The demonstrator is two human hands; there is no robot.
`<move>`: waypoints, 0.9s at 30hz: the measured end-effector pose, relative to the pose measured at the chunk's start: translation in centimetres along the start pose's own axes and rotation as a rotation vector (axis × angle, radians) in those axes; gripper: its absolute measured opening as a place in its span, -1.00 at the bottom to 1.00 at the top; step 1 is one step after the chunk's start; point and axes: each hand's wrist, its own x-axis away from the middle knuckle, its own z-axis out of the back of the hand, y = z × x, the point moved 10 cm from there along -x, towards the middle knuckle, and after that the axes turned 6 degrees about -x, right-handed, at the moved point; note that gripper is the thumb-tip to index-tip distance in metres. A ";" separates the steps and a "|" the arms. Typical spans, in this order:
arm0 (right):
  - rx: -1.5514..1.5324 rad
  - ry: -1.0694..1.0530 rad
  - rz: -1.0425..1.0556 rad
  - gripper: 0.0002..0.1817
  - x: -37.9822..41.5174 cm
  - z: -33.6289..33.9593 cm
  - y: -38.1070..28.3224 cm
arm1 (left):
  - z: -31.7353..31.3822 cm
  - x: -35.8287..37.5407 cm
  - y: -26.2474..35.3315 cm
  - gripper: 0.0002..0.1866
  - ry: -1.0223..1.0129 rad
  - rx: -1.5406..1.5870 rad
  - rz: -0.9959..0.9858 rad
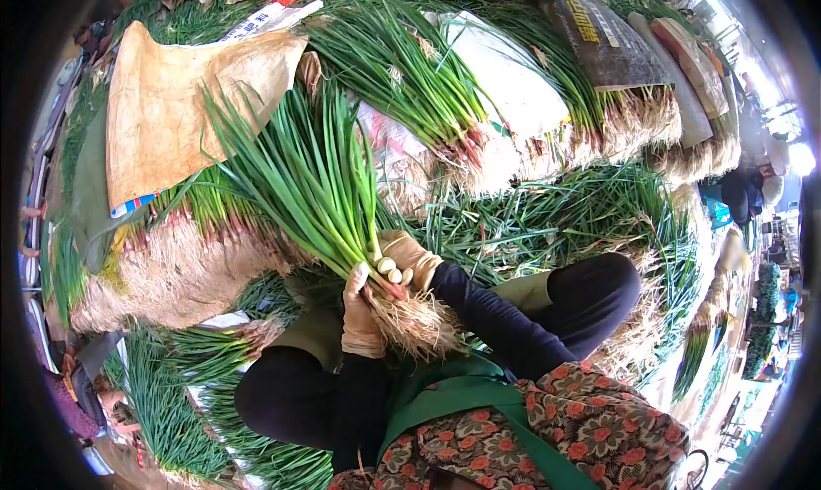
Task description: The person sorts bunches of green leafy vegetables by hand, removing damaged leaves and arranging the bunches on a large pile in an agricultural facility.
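A bundle of green onions (321, 186) stands tilted in front of me, its long green leaves fanned up and to the left, its pale stringy roots hanging over my lap. My left hand (363, 319), in a beige glove, is wrapped round the lower stems from the left side. From the right, my right hand (407, 257), gloved too, closes round the same stems just above the roots, its fingertips showing at the front. The two hands are close together.
Stacked green onions with roots (192, 263) lie at the left under a tan sheet (162, 105). More bunches sit behind, partly under a white sack (505, 75) and a dark sack (611, 41). Loose green leaves (547, 225) spread beyond my knees. Part of another person (73, 404) shows at lower left.
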 end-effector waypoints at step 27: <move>0.766 0.055 0.449 -0.61 5.8 3.9 -11.4 | -1.6 -1.1 -0.8 -0.57 -0.049 -0.086 0.019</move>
